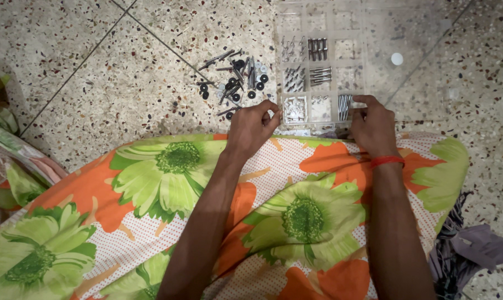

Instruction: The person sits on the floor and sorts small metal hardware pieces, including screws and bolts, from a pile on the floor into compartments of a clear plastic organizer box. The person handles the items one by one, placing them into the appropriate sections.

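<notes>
Both hands' fingers grasp the clear box (pixel 340 83): left hand (pixel 252 126) at seven o'clock, right hand (pixel 373 125) at five; loose screws (pixel 235 80) at nine.

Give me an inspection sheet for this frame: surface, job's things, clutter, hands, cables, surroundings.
Surface: speckled terrazzo floor with dark joint lines.
Job's things: clear compartment organizer box, several cells holding screws and small metal parts; lid open flat to the right.
Clutter: loose pile of screws and black washers on the floor left of the box.
Hands: left hand pinched at the box's near left edge, contents too small to tell; right hand at its near right corner.
Cables: nothing seen.
Surroundings: flowered orange and green cloth over the lap; grey cloth lower right.
</notes>
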